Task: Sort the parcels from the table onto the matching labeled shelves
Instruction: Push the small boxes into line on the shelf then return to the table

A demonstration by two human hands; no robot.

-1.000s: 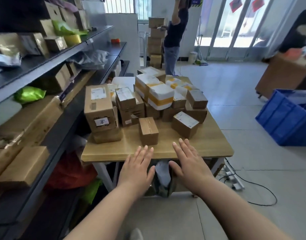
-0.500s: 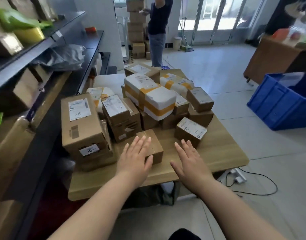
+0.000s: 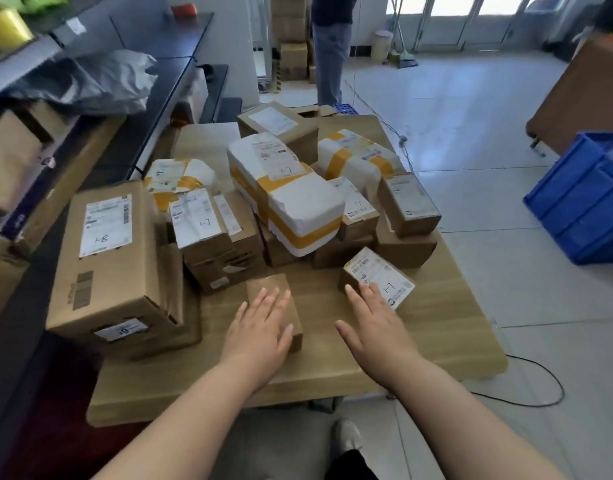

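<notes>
While left hand covers small box, fingers straight, right hand spread, fingertips at labelled box.

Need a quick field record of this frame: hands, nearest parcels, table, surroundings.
left hand: open, fingers straight, flat over the small plain box
right hand: open, fingertips at the near edge of the labelled box
gripped: nothing
table: wooden, piled with parcels
largest parcel: big carton, left side of the table
pile top: white foam parcel, yellow tape
shelves: on the left
floor, right: blue crate
</notes>
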